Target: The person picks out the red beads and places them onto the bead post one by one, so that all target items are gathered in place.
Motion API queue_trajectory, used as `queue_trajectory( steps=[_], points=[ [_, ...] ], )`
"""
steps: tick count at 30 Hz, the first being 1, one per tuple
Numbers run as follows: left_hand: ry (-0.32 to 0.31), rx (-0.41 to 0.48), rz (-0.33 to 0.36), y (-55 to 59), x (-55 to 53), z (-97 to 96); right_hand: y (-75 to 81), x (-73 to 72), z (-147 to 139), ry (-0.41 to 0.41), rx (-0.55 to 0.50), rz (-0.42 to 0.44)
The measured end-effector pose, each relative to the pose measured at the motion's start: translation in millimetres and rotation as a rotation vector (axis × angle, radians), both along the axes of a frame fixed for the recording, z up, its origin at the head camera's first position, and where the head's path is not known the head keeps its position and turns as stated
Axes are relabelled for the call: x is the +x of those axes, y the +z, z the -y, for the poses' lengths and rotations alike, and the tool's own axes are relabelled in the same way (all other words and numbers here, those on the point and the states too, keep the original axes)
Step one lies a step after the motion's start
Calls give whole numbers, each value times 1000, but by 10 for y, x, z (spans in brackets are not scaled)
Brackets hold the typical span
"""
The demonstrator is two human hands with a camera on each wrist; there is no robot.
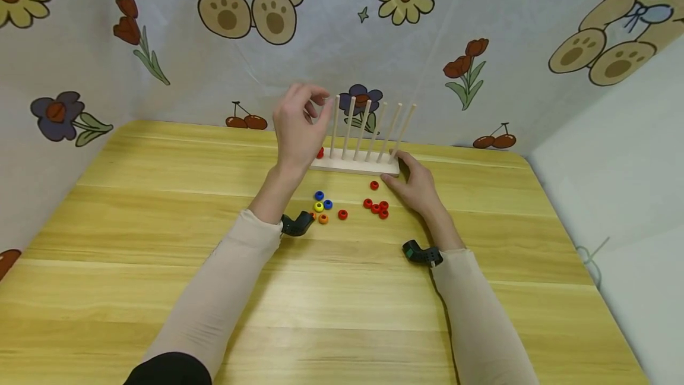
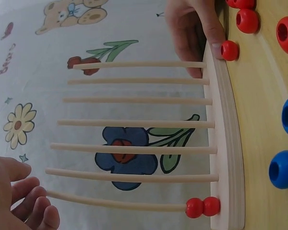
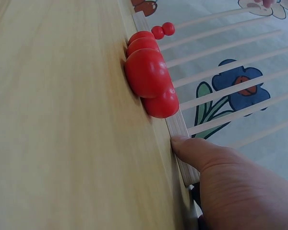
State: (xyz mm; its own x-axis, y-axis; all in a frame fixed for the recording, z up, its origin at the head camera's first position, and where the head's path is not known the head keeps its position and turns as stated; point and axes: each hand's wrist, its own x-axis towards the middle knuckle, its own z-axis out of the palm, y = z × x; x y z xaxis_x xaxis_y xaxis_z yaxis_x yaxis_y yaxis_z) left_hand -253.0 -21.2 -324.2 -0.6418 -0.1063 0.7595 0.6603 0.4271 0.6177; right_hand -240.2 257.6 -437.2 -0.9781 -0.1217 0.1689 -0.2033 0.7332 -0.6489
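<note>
A wooden peg rack (image 1: 352,164) with several upright pegs stands near the table's back edge. My left hand (image 1: 300,126) is raised beside the top of the leftmost peg (image 2: 115,200), fingers loosely bent, with no bead visible in them. Two red beads (image 2: 195,208) sit at the foot of that peg. At the rack's other end, my right hand (image 1: 417,186) grips the base, its thumb (image 3: 197,152) on the front side and the fingers behind. The other pegs carry no beads.
In front of the rack lie several loose red beads (image 1: 376,209), two blue beads (image 1: 328,204), a yellow bead (image 1: 319,207) and orange beads (image 1: 323,218), one partly hidden by the left wrist camera (image 1: 297,224). A patterned cloth (image 1: 331,58) hangs behind the table (image 1: 342,302).
</note>
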Motion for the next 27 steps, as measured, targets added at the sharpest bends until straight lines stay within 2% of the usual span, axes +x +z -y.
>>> queue_trajectory(
  steps=[6,9,12,14,18,27],
  points=[
    [-49,-21,-1,-74,7,-64,-5,-1,4,4,2,-3],
    [-73,-41,20,-119,6,-100,-2,3,6,7,4,-3],
    [-109,-73,72,-174,8,-137,1,7,7,7,3,-1],
    [-135,-110,121,-221,3,-162,3,9,7,6,2,0],
    [-187,-203,263,-320,-5,-216,15,15,9,1,1,5],
    [-306,-489,543,-476,-14,-294,23,16,12,-3,-6,11]
  ],
)
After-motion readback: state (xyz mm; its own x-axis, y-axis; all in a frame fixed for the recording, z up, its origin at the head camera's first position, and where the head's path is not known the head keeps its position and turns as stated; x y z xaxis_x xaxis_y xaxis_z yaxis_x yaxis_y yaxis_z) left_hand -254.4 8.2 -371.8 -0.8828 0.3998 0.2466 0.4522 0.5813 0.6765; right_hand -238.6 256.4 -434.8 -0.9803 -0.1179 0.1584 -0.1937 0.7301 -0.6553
